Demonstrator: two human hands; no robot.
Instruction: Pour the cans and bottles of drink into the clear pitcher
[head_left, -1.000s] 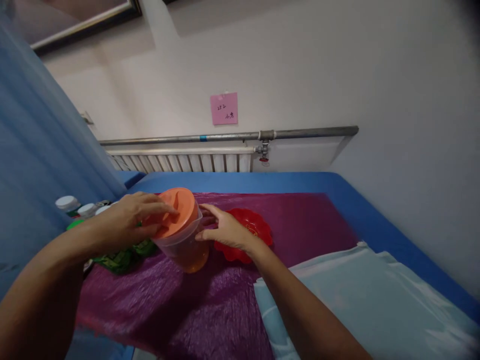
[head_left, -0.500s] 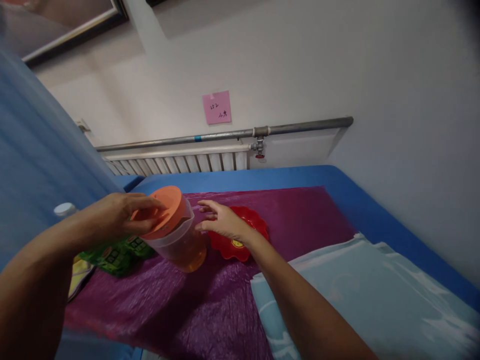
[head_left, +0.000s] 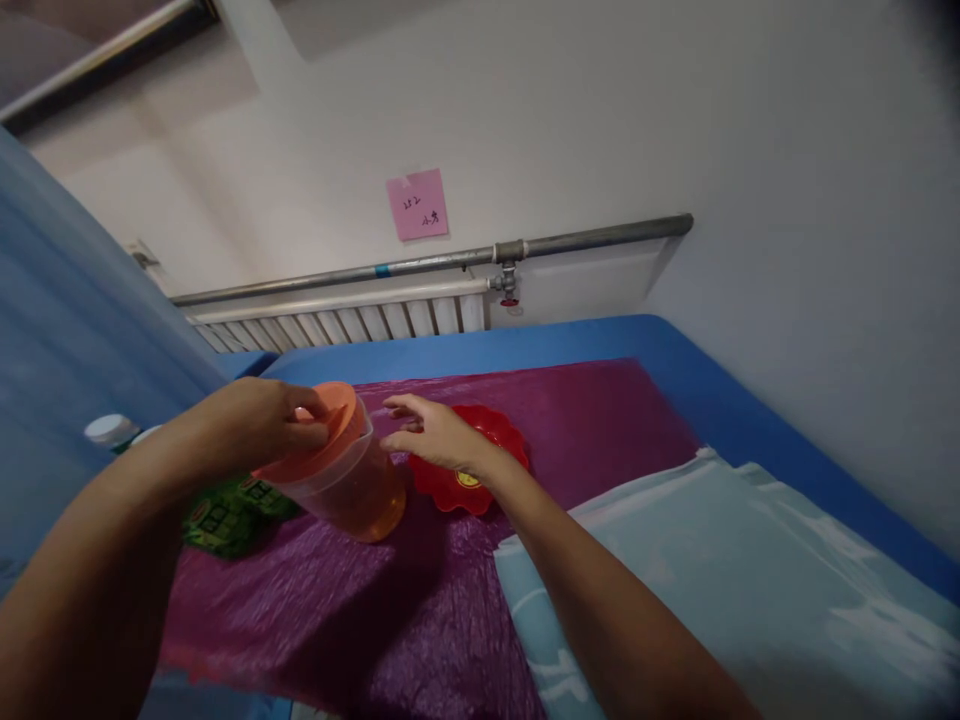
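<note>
My left hand is on top of an orange lid, its fingers closed on the raised part in the middle. Beneath the lid stands a clear plastic pitcher with some amber liquid at the bottom. The lid sits in the pitcher's mouth. To the pitcher's right, my right hand is held with fingers apart and nothing in it, close to the pitcher's upper side; whether a fingertip touches it I cannot tell. Below and behind that hand lies a red scalloped plate with a yellow label.
Green packages lie left of the pitcher, with a white-capped bottle behind my left forearm. Crinkled purple sheeting covers part of the blue surface. Folded light-blue cloth lies at right; a radiator and pipe run along the wall.
The orange lid has come down lower onto the pitcher under my left hand. My right hand stays beside the pitcher, fingers still apart. The view has shifted slightly.
</note>
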